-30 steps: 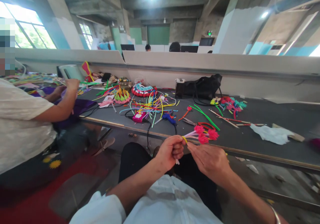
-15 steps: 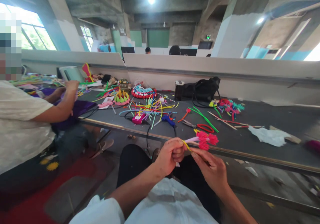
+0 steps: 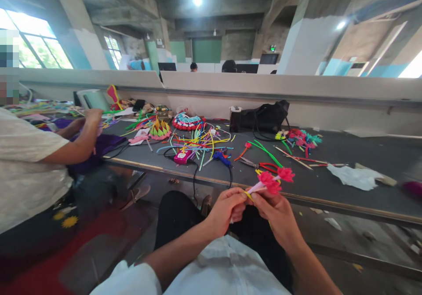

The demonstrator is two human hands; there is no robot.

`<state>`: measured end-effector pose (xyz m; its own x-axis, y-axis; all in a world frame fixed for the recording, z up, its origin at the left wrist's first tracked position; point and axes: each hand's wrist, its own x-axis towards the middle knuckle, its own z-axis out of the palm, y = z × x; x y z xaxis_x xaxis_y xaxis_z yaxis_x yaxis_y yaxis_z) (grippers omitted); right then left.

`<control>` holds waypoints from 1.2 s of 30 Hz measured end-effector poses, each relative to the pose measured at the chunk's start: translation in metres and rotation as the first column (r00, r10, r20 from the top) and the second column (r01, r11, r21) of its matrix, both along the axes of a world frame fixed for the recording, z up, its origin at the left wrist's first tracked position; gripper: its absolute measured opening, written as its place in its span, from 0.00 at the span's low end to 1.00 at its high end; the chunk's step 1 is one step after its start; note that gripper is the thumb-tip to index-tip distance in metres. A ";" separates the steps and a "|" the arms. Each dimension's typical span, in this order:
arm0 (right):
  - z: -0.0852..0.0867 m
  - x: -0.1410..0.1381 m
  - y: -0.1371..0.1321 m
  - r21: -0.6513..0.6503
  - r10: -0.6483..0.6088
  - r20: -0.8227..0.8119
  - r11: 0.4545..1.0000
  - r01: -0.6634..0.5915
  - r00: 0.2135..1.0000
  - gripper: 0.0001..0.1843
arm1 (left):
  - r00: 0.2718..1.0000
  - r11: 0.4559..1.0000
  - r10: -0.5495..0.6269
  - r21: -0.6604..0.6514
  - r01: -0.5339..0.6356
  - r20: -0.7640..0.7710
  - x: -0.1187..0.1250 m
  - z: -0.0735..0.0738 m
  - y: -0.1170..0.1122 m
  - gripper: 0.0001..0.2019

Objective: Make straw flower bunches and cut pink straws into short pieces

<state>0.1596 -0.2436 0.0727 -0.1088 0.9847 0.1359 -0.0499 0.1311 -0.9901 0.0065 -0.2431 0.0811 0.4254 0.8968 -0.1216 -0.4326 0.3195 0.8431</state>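
Observation:
My left hand [image 3: 227,208] is closed round the stems of a small bunch of red and pink pipe-cleaner flowers [image 3: 273,178]. My right hand [image 3: 278,213] pinches the same stems just to the right, where a thin yellow strand [image 3: 248,194] wraps them. The flower heads point up and right, over the front edge of the dark table [image 3: 346,185]. Both hands are held above my lap, in front of the table.
Loose coloured pipe cleaners [image 3: 198,141], a blue glue gun [image 3: 221,156], red-handled scissors [image 3: 263,166], a black bag [image 3: 263,115] and white paper [image 3: 356,176] lie on the table. A person in a white shirt [image 3: 29,167] works at the left.
My hands have drawn closer together and lower. The flower bunch has tilted upward to the right, and my right hand now pinches the stems beside my left.

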 end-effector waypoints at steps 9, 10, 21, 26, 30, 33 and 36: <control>0.003 0.000 0.001 0.195 -0.129 0.329 0.979 0.066 0.935 0.11 | 0.976 0.986 0.111 0.145 -0.084 -0.185 0.001 -0.001 0.001 0.22; 0.003 -0.001 0.000 0.222 -0.156 0.369 0.972 0.076 0.916 0.11 | 0.974 0.984 0.127 0.151 -0.099 -0.187 0.001 -0.002 0.002 0.22; 0.006 0.004 0.004 0.166 -0.027 0.218 0.986 -0.010 0.976 0.12 | 0.985 0.985 0.118 0.140 -0.100 -0.127 0.000 -0.004 0.003 0.20; 0.006 0.002 0.006 0.096 -0.088 0.111 0.992 0.078 0.990 0.14 | 0.880 0.887 0.237 0.461 -0.024 -0.411 -0.003 -0.006 0.002 0.16; 0.005 0.001 0.005 0.080 -0.140 0.077 0.988 0.134 0.987 0.14 | 0.764 0.730 0.424 0.683 0.028 -0.486 -0.006 -0.002 0.003 0.11; 0.004 0.001 0.004 0.106 -0.164 0.103 0.982 0.153 0.981 0.14 | 0.750 0.675 0.462 0.736 0.048 -0.473 -0.007 0.002 0.005 0.10; 0.005 0.000 0.004 0.146 -0.165 0.136 0.979 0.145 0.977 0.14 | 0.764 0.694 0.439 0.718 0.047 -0.474 -0.007 0.001 0.006 0.11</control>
